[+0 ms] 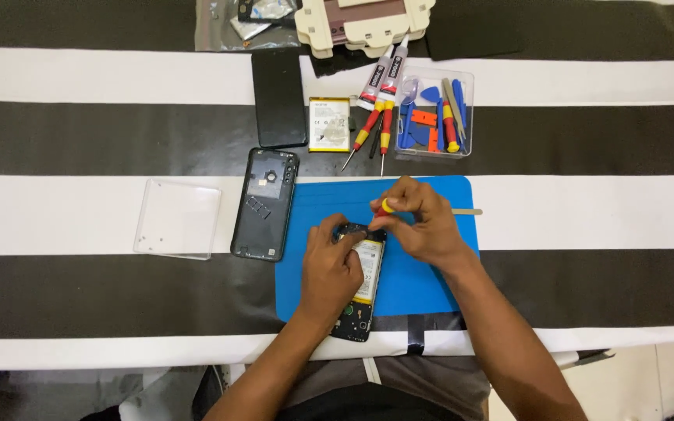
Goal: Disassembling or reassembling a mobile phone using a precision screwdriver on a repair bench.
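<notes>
We see our left hand [331, 269] flat on the opened phone [360, 290], fingers curled over its top edge, pinning it to the blue mat [423, 281] on the desk, our right hand [419, 221] arched above, fingertips pinched on a red-and-yellow screwdriver [384, 207] standing upright at the phone's upper end.

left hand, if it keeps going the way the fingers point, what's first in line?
Left hand points up-table over the opened phone. Likely first is the right hand with its screwdriver just ahead; depth unclear, they may already touch.
</notes>
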